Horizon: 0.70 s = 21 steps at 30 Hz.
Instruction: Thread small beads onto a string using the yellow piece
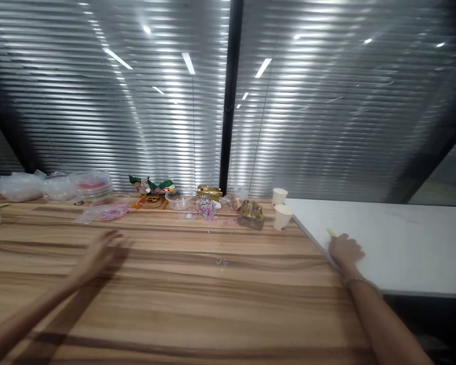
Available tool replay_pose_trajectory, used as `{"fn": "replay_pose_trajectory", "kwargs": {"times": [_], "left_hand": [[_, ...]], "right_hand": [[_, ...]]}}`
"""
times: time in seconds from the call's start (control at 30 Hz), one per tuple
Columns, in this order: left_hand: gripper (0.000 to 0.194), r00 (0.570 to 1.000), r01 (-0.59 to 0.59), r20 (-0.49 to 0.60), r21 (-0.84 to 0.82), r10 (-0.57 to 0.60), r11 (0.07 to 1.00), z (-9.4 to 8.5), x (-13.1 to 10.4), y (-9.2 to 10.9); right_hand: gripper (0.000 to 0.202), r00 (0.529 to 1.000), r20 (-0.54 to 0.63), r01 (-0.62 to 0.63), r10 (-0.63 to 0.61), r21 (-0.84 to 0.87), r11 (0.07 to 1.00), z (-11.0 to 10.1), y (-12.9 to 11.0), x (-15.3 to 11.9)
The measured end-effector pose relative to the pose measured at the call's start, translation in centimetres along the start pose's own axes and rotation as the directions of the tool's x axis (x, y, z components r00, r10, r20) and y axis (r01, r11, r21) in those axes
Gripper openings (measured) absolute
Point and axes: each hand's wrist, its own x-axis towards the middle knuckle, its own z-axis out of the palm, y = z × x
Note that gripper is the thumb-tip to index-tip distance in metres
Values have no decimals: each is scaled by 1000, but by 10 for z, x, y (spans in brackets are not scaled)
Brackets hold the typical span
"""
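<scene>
My right hand is closed at the left edge of the white tabletop, with a bracelet at the wrist. From its fingers sticks a small yellow strip; most of it is hidden by the hand, so its kind does not show. Over the wooden table at the left, my left hand is blurred by motion, its fingers stretched out and nothing visible in them. Nearest to it lie pink rubber bands by a clear plastic bag. A few loose small coloured bands lie mid-table.
Along the back stand two paper cups, a crumpled gold packet, a pile of coloured bands, a clear plastic bowl, a green snack packet and stacked plastic lids. Behind them rises a window with blinds.
</scene>
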Motion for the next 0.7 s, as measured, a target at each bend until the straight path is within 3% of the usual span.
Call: {"fn": "replay_pose_trajectory", "kwargs": {"times": [0.07, 0.13, 0.2, 0.27, 0.37, 0.43, 0.5, 0.57, 0.63, 0.7], "left_hand": [[23, 972, -97, 213, -31, 102, 995, 62, -23, 21], [21, 903, -180, 372, -129, 216, 975, 117, -49, 51], [24, 804, -258, 486, -233, 342, 938, 159, -70, 82], [25, 753, -305, 502, -307, 425, 902, 185, -84, 105], [22, 737, -307, 483, -384, 473, 871, 204, -89, 116], [20, 798, -225, 441, -414, 411, 882, 209, -83, 109], [20, 885, -52, 394, -445, 248, 894, 212, -76, 99], [24, 924, 138, 377, -491, 67, 860, 214, -70, 91], [30, 922, 257, 387, -542, -34, 800, 214, -67, 89], [34, 916, 306, 396, -581, -67, 754, 213, -66, 90]], "right_hand": [[33, 999, 31, 28, -28, 11, 1000, -1, 0, 1], [32, 998, 46, 49, -50, 22, 999, -2, 0, 1], [32, 998, 42, 53, -55, 33, 998, -3, 0, 1], [31, 999, 28, 37, -38, 49, 998, -5, -1, 0], [31, 1000, -15, -12, 14, 95, 995, -10, -1, -4], [36, 994, -76, -61, 72, 133, 989, -16, -2, -6], [42, 978, -163, -106, 134, 168, 980, -28, -7, -8], [44, 951, -261, -109, 165, 216, 970, -46, -21, -13], [41, 897, -409, 11, 170, 405, 914, -69, -45, -28], [38, 898, -438, 236, 32, 543, 806, -92, -79, -58]]}}
